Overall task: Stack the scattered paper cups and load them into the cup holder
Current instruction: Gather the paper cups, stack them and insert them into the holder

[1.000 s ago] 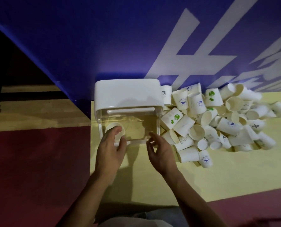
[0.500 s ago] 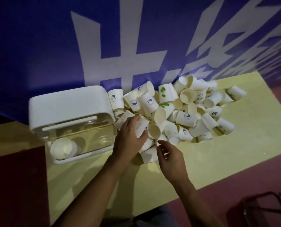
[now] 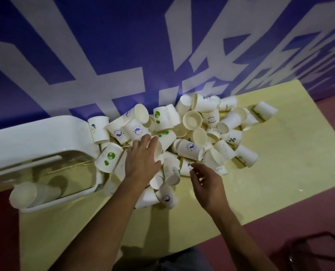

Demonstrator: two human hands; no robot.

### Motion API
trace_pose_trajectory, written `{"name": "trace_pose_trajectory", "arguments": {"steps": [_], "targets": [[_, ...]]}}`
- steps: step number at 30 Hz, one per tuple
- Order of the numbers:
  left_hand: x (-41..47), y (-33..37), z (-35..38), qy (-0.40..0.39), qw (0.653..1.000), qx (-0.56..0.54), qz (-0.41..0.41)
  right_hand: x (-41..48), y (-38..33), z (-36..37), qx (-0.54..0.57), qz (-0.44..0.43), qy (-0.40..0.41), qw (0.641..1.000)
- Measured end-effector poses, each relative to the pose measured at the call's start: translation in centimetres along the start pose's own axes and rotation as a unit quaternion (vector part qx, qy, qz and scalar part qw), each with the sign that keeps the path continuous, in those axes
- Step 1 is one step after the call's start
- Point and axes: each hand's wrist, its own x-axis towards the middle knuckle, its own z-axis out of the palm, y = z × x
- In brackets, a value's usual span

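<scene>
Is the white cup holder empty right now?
No, a paper cup lies on its side inside the cup holder, at the end nearest the camera.

Some public venue — giant lettered blue backdrop [image 3: 112, 45], yellow table [image 3: 280, 163].

The person is showing two bare forearms [image 3: 104, 222], each ending in a bare hand, left hand [image 3: 141, 161] and right hand [image 3: 207, 184], and is wearing grey-blue, denim-like cloth [image 3: 184, 259] glimpsed at 6 o'clock.
</scene>
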Motion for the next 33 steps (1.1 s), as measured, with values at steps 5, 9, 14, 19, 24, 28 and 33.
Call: {"name": "trace_pose_trajectory", "arguments": {"steps": [5, 9, 14, 19, 24, 28, 33], "targets": [[0.6, 1.8, 0.7, -0.01, 0.998, 0.059, -0.032, 1.8, 1.0, -1.4, 0.005, 0.008, -0.007, 1.0], [0.9, 2.1, 0.4, -0.007, 0.997, 0.057, -0.046, 3.0, 1.9, -2.3, 0.012, 0.019, -0.005, 1.0], [0.7, 2.1, 0.3, -0.033, 0.994, 0.093, -0.038, 4.6, 3.4, -2.8, -0.004, 0.021, 0.032, 0.999], [1.2, 2.5, 0.8, -0.043, 0.991, 0.126, -0.026, 6.1, 4.8, -3.0, -0.095, 0.027, 0.057, 0.993], [1.3, 2.3, 0.7, -0.028, 0.992, 0.121, -0.023, 6.9, 6.1, -3.5, -0.106, 0.121, 0.01, 0.987], [0.6, 2.2, -0.5, 0.011, 0.996, 0.077, -0.033, 7.6, 6.8, -3.6, -0.037, 0.208, -0.026, 0.977], [-1.0, 2.6, -2.3, 0.053, 0.996, -0.034, -0.063, 7.9, 6.8, -3.4, 0.029, 0.248, -0.029, 0.968]]}}
